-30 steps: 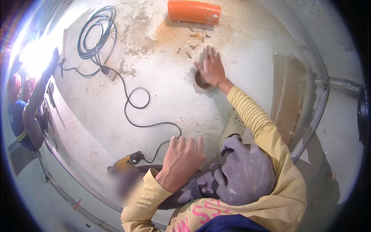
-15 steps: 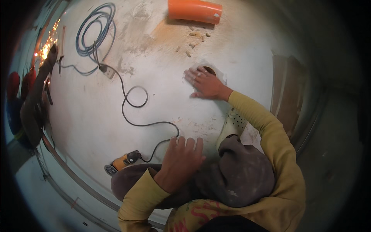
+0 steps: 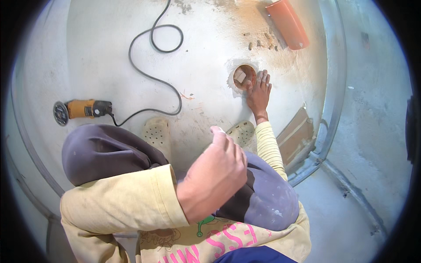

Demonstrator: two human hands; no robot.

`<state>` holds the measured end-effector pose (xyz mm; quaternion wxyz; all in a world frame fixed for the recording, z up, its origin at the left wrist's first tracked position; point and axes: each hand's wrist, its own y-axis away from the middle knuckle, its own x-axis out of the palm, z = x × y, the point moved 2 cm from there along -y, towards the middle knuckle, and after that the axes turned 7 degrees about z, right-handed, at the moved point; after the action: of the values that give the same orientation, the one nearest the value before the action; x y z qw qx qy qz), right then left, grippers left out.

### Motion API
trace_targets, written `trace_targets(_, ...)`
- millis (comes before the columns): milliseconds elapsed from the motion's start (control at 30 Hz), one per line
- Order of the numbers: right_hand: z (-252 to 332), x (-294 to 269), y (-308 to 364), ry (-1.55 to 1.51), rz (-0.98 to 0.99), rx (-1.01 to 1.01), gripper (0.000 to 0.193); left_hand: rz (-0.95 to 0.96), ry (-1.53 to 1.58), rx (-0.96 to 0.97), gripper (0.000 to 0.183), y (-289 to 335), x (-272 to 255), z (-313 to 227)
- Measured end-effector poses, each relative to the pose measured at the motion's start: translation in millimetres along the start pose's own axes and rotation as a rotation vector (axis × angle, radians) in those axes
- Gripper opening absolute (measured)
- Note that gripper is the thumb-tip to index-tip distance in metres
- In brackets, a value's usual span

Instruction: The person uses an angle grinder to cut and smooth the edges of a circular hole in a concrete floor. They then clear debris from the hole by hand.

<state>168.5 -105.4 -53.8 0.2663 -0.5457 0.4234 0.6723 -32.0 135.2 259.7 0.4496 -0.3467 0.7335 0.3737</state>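
Note:
My right hand point(image 3: 259, 92) lies flat on the whitish floor, its fingers stretched out along the right side of a round hole point(image 3: 244, 78). The thumb touches the hole's rim. Inside the hole are a reddish-brown wall and a pale, blocky piece point(image 3: 240, 76). Rough grey filler point(image 3: 230, 82) rings the opening. Over my knees hovers my left hand point(image 3: 217, 173), back upward, its fingers loosely curled; no object shows in it, though the palm side is hidden. An orange-yellow angle grinder point(image 3: 83, 108) with a disc rests on the floor at the left.
The grinder's black cable point(image 3: 149, 76) loops across the floor. An orange pipe piece point(image 3: 288, 24) lies at the far right, near several small brown bits point(image 3: 268, 37). A flat cardboard piece point(image 3: 294, 136) sits right of my shoes. A metal rail point(image 3: 335, 101) curves along the right edge.
My view has swung rightward and downward. My right hand has gone from lying across the hole's left side to its right side, uncovering the opening. My left hand's fingers now look more curled.

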Motion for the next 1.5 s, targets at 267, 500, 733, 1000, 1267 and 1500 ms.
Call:
trace_targets(267, -6, 10, 46, -0.088, 0.053, 0.196, 0.076, 0.082, 0.027, 0.046, 0.032, 31, -15, -4)
trace_targets(500, 36, 23, 90, -0.137, 0.21, 0.338, 0.097, 0.132, 0.04, 0.138, 0.034, 39, -20, -2)
trace_targets(733, 71, 23, 98, -0.09, 0.249, 0.302, 0.102, 0.127, 0.035, 0.159, 0.036, 37, -19, -4)
trace_targets(1000, 80, 18, 102, -0.042, 0.277, 0.227, 0.099, 0.176, 0.029, 0.191, 0.037, 29, -14, -13)
trace_targets(1267, 70, 19, 94, -0.11, 0.159, 0.232, 0.094, 0.149, -0.001, 0.141, 0.034, 20, -10, -15)
trace_targets(1500, 46, 25, 59, -0.133, 0.013, 0.222, 0.092, 0.168, -0.016, 0.12, 0.032, 13, -7, -9)
